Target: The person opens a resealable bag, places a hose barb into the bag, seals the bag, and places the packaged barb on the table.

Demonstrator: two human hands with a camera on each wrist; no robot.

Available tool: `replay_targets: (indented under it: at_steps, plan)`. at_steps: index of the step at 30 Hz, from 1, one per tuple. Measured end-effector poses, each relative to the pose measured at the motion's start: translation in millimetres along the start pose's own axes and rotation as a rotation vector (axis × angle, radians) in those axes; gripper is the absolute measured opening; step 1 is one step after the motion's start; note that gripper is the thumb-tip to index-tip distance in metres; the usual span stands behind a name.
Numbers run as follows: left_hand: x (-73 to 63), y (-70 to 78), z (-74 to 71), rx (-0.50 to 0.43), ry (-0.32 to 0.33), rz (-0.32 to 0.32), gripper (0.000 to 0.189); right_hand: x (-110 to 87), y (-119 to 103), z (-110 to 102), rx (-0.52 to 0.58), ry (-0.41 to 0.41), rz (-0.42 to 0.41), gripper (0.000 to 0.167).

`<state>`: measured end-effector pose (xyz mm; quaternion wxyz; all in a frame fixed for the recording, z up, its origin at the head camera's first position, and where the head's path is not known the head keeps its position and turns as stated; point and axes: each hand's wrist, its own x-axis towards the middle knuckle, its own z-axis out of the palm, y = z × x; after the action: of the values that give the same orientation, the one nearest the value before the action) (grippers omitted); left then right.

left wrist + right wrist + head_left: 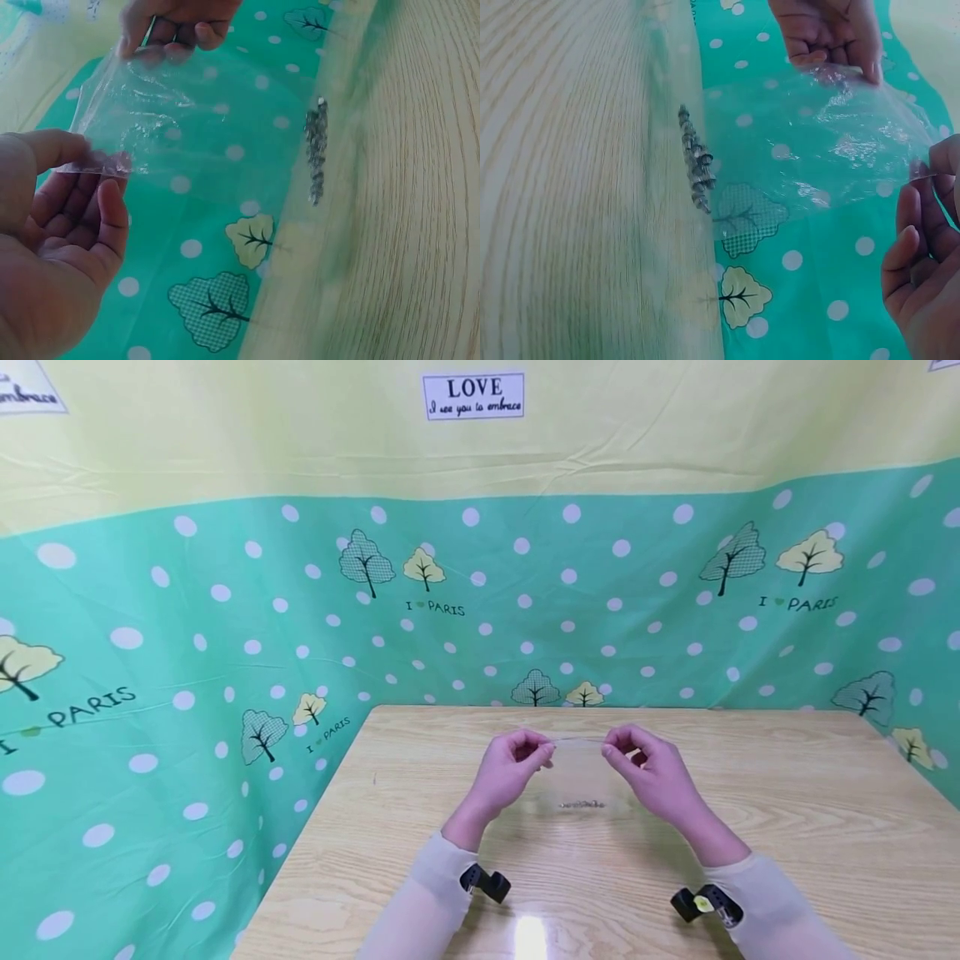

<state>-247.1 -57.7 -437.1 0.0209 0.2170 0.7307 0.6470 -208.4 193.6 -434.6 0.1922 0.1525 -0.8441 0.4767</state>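
A clear plastic bag (581, 775) hangs upright between the two hands, above the table. My left hand (512, 770) pinches its upper left corner between thumb and fingers. At the upper right corner, my right hand (651, 770) pinches the film in the same way. Small metal pieces that look like screws (316, 150) lie in a row along the bag's bottom. In the right wrist view the metal pieces (696, 161) show ridged, threaded-looking sides. Whether the bag's mouth is parted or closed, I cannot tell.
Under the hands is a wood-grain table (420, 793), with its far edge against a green and yellow printed curtain (450, 635). A bright light reflection lies near the front. Each wrist carries a small black camera (483, 883).
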Motion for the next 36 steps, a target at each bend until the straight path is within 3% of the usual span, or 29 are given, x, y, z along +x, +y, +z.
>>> replay_targets:
  at_steps: [6,15,21,28,36]
  plan:
    - [-1.5,1.4,0.6,0.022,-0.01,0.036,0.017,-1.4,-1.2,1.7,-0.008,-0.028,0.036,0.007]
    - [-1.2,0.4,4.4,-0.024,-0.038,0.033,0.023,-1.1,-3.4,3.6,-0.019,-0.018,0.004,0.005]
    - [-2.6,0.0,7.1,0.047,-0.032,0.039,0.017,-1.2,-5.1,3.9,-0.034,-0.031,0.0,0.003]
    - [-1.9,1.1,9.3,0.126,-0.032,0.104,0.013,-1.3,-5.3,6.1,-0.041,-0.045,-0.037,0.006]
    - [-2.2,1.3,11.7,0.13,-0.057,0.095,0.018,-3.8,-5.3,7.1,-0.07,-0.042,-0.084,0.008]
